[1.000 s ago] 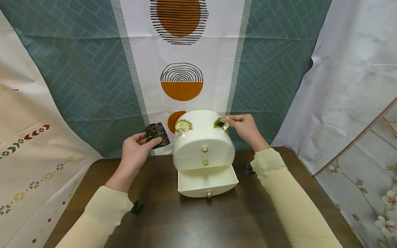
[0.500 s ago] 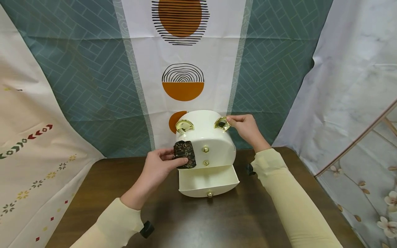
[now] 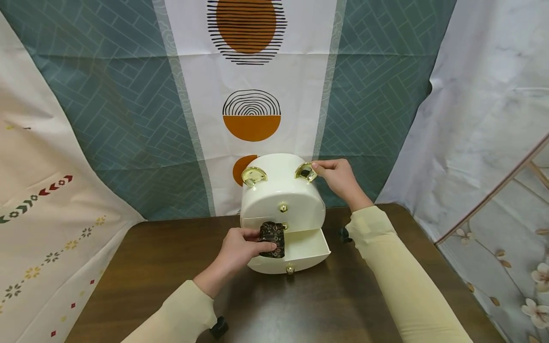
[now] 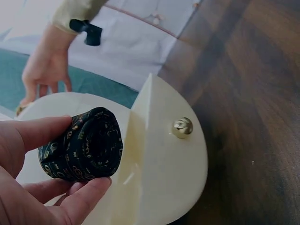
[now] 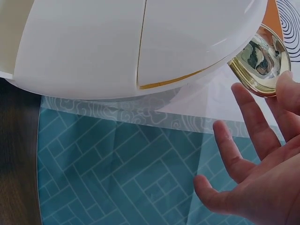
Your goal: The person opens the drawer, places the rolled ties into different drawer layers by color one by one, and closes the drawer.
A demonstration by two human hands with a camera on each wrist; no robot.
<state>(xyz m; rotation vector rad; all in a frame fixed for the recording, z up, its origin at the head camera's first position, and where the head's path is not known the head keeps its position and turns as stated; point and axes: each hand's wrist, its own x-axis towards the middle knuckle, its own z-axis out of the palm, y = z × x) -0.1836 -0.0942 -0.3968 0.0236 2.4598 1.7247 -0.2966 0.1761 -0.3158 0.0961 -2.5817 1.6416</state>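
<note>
A rolled-up black cloth point(image 3: 272, 238) with a small gold print is pinched between the thumb and fingers of my left hand point(image 3: 243, 247). In the head view it is over the pulled-out bottom drawer point(image 3: 306, 245) of a cream drawer box point(image 3: 257, 202). The left wrist view shows the cloth roll point(image 4: 82, 147) end-on, close to the drawer front point(image 4: 171, 164). My right hand point(image 3: 339, 176) pinches the rim of the box's right gold ear point(image 3: 306, 171). In the right wrist view, thumb and forefinger meet at that gold ear point(image 5: 262, 61) while the other fingers are spread.
The box stands near the back of a brown wooden table point(image 3: 180, 267). Its left gold ear point(image 3: 254, 176) and front knobs point(image 3: 283, 207) stick out. Behind hangs a teal and white patterned cloth point(image 3: 128, 119). Further cloths hang at both sides.
My left hand has carried the rolled cloth rightward and down, from left of the box to the open bottom drawer. My right hand has kept its hold on the gold ear.
</note>
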